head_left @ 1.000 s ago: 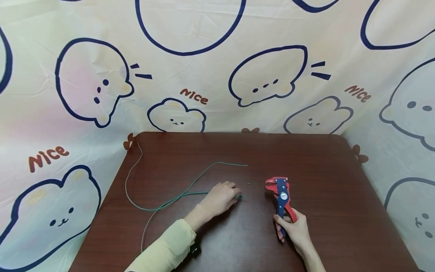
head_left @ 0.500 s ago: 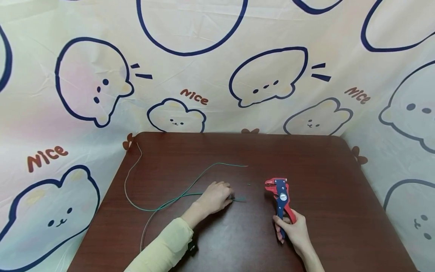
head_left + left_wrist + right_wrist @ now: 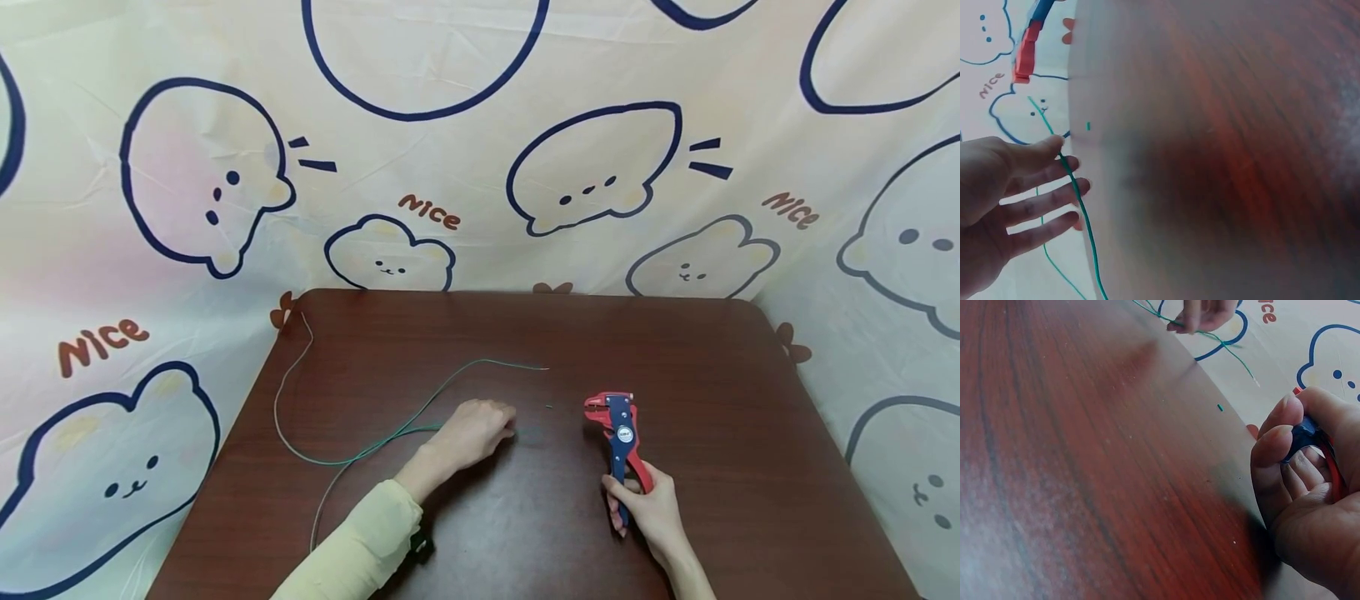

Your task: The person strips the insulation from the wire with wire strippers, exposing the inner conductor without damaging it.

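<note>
The left hand (image 3: 471, 433) pinched a thin green wire with smooth coating (image 3: 1092, 240) between the thumb and the index finger, while its other fingers lay spread loosely. The left wrist view showed a short length of this wire standing out past the thumb. The right hand (image 3: 643, 500) had its fingers wrapped around the handles of a red and dark blue hand tool with a round white badge (image 3: 624, 442), which looked like a wire stripper. This tool stood well apart from the left hand, and its red jaws pointed away from the person, with no wire seen in them.

On the brown wood-grain table (image 3: 712, 367), a second thin green strand (image 3: 510, 363) crossed the first and ended in a pale tip (image 3: 546, 368), near the tool. If this was one wire or two, I could not tell. Between the pale tip and the person lay a tiny green tube-like piece (image 3: 549, 407).

From these signs I judged that one end was already stripped, and that the tiny piece was its cut coating. The pinched end was probably the part left to do, because the tool did not yet touch it; but whether its tip was bare or covered was too small to see. The strands' left ends seemed untouched, though the pale yellow sleeve (image 3: 360, 542) hid a part there.
</note>
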`<action>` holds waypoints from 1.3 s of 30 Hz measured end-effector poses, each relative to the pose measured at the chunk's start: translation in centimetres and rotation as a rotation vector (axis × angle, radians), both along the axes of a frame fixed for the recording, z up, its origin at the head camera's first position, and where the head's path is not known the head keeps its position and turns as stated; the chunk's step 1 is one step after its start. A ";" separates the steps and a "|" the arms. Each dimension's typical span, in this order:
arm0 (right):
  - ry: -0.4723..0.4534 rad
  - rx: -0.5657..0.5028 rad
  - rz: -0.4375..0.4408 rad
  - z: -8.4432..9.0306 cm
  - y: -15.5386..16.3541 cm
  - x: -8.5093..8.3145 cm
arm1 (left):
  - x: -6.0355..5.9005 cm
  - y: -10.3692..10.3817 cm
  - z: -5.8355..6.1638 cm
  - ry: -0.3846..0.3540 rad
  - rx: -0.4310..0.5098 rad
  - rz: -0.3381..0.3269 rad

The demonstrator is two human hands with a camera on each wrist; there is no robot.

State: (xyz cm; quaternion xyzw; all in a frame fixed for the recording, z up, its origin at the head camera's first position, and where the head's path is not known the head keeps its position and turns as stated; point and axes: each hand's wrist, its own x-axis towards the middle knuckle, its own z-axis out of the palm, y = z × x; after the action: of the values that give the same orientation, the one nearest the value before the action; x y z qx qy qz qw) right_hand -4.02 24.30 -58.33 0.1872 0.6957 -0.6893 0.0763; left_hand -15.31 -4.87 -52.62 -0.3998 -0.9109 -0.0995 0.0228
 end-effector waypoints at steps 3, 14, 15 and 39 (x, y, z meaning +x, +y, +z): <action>-0.003 0.002 0.001 0.1 0.0 0.0 | -0.1 0.0 0.6 0.037 0.046 -0.016; 0.000 -0.002 0.003 0.1 0.0 0.0 | -1.4 -0.5 2.2 0.078 0.226 0.013; 0.000 -0.003 0.002 0.1 0.0 0.0 | -1.5 -0.6 2.3 0.090 0.254 0.010; -0.005 -0.002 0.003 0.1 -0.1 -0.1 | -3.7 -1.1 5.4 0.289 0.630 -0.050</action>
State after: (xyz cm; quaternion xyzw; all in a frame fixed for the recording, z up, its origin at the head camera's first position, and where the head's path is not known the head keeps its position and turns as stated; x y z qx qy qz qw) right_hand -4.13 24.23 -58.21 0.1877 0.6952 -0.6894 0.0793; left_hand -18.99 -5.96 -47.24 -0.4051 -0.8128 -0.3189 0.2714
